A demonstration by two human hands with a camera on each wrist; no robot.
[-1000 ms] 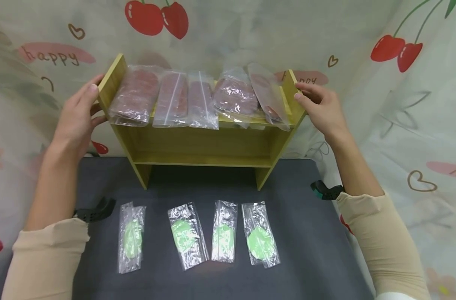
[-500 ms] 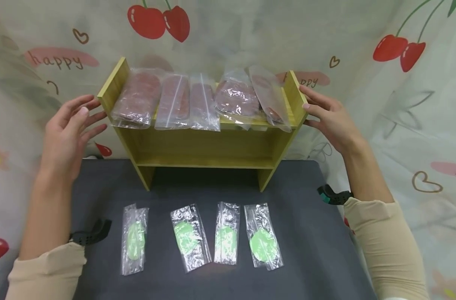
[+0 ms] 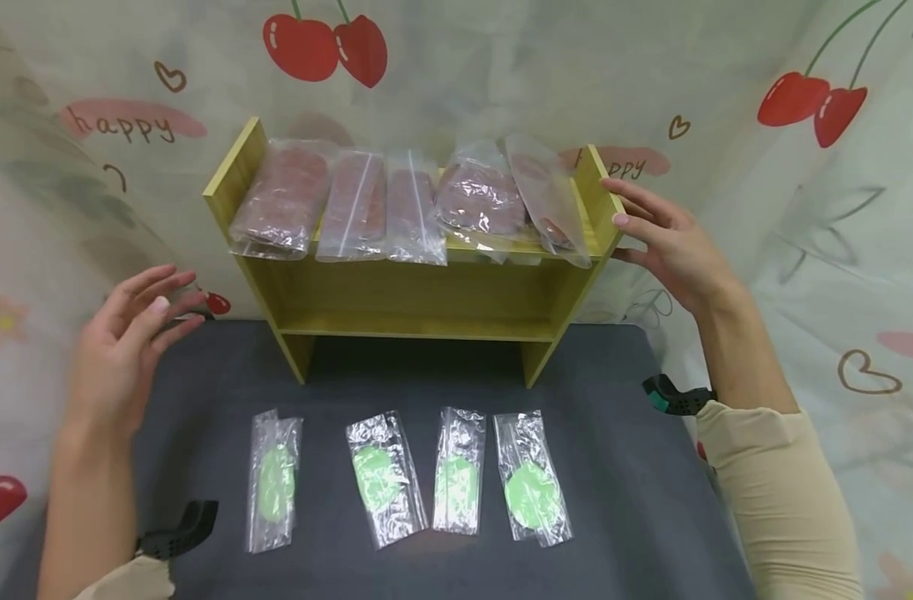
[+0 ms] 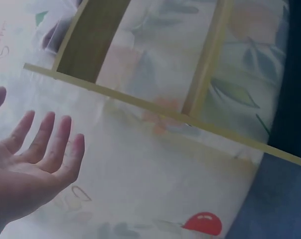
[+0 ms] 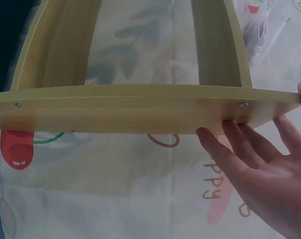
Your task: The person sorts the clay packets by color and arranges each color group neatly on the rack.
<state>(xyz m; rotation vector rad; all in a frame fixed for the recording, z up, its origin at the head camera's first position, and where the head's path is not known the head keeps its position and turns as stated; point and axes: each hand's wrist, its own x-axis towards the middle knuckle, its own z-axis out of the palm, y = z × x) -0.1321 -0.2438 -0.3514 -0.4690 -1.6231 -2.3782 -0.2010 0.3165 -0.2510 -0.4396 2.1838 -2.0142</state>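
Note:
A small light-wood shelf [image 3: 419, 325] stands at the back of the dark table, its top tier lined with clear zip bags [image 3: 280, 192] of flat reddish-pink contents. My right hand [image 3: 670, 242] is at the shelf's right side panel [image 5: 140, 109]; the fingertips rest against its outer face and the thumb is by the front edge. To the left, my left hand [image 3: 130, 346] hangs in the air apart from the shelf, fingers loosely spread, holding nothing. In the left wrist view, that hand [image 4: 41, 164] is beside the left side panel [image 4: 140, 109].
Several clear packets with light green contents [image 3: 531, 496] lie in a row on the dark table [image 3: 614, 467] in front of the shelf. A pale curtain [image 3: 456, 50] printed with cherries and hearts surrounds the table behind and at both sides.
My left hand has come off the shelf's left side and moved down and left. My right hand stays at the right panel, its fingers a little looser. The view has shifted slightly.

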